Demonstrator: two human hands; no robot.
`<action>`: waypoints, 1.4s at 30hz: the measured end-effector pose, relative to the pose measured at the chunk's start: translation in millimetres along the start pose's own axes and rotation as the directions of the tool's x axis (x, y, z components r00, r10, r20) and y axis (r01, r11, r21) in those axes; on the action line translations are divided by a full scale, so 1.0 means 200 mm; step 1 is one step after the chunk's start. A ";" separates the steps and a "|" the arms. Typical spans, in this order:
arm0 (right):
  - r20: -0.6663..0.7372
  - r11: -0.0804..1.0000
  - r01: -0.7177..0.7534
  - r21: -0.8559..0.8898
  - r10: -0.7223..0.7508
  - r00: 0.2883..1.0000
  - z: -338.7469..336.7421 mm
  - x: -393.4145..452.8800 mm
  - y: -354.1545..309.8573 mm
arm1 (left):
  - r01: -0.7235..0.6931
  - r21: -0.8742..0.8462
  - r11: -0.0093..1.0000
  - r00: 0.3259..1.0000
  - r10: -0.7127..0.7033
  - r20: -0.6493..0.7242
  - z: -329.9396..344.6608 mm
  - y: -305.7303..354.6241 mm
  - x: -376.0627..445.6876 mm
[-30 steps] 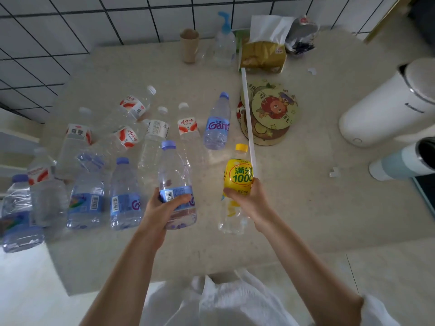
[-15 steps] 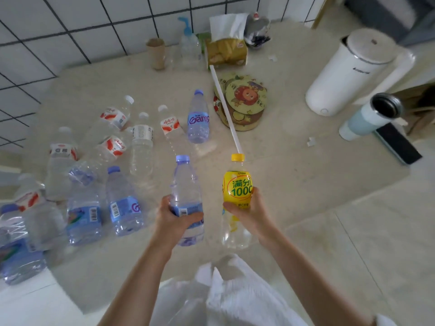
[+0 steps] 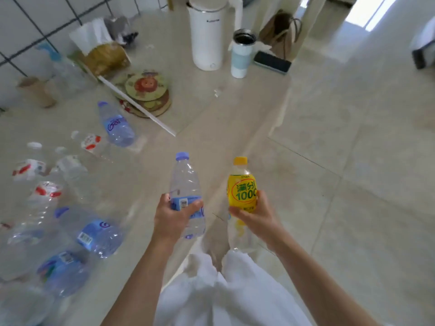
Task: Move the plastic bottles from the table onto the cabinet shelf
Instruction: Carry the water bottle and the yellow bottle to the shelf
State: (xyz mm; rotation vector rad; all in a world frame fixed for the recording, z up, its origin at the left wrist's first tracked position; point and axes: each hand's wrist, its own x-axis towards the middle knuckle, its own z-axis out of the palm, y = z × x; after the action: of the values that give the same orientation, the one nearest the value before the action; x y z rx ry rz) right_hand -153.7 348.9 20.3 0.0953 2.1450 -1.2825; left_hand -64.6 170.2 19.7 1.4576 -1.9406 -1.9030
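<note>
My left hand grips a clear bottle with a blue cap and blue label, held upright above the table's front edge. My right hand grips a clear bottle with a yellow label and orange cap, also upright, beside the first and out over the floor. Several empty bottles lie on the beige table at the left, among them a blue-labelled one, another blue-labelled one and a red-and-white-labelled one. No cabinet shelf is in view.
At the table's back stand a white kettle, a pale blue tumbler, a dark phone, a tissue pack, round coasters and a white stick. Tiled floor opens to the right, with a brown bag beyond.
Both hands have lifted their bottles off the table and carried them back and to the right. My view has swung right, bringing the floor and doorway into sight.
</note>
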 end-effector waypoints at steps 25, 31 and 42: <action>-0.585 0.799 -0.098 0.593 0.512 0.629 -1.47 -1.07 1.34 | -0.395 0.336 0.855 0.634 -0.011 0.773 1.84 -0.29 -1.23; -0.598 0.700 -0.047 0.712 0.641 0.481 -1.70 -1.27 1.56 | -0.509 0.369 0.778 0.497 -0.085 0.864 2.22 -0.34 -1.51; -0.564 0.566 0.061 0.823 0.798 0.212 -2.21 -1.45 1.89 | -0.738 0.314 0.597 0.210 -0.238 0.948 3.04 -0.46 -1.99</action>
State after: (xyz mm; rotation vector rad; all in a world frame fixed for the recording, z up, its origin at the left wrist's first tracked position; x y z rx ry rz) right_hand 5.0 979.1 34.5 2.1948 1.8420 -1.8293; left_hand -170.2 896.1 19.9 -0.7337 -3.4723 -1.9298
